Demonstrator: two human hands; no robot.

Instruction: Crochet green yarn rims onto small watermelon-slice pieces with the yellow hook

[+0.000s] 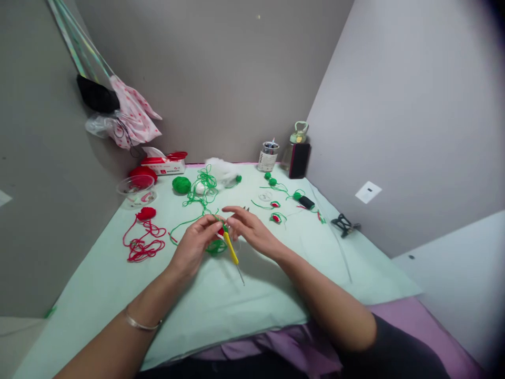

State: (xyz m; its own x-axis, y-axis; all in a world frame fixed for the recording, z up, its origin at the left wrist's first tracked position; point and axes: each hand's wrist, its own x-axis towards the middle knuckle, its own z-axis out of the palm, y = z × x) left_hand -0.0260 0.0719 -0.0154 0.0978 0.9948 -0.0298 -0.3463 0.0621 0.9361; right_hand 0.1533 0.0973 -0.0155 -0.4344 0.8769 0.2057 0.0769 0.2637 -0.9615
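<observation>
Over the middle of the table, my left hand [197, 239] is closed on a small red and green crochet piece [221, 230], pinched between thumb and fingers. Beside it, my right hand [254, 231] has thumb and fingers at a yellow-handled crochet hook [231, 248], index finger raised. The hook's bare metal end points down toward me; its other end is hidden among the fingers and yarn. Green yarn [216, 247] lies looped beneath the hands. More tangled green yarn [203, 184] is just beyond them. Part of a pair of scissors [247, 209] seems to show behind the right hand.
At left lie red yarn [145, 247], a clear tub [136, 197] and a tissue box [163, 164]. A green ball [182, 185] and white stuffing [223, 171] are at the back. Rightward are small crochet pieces [276, 217], a can [268, 156], a phone [300, 160] and a black clip [344, 225].
</observation>
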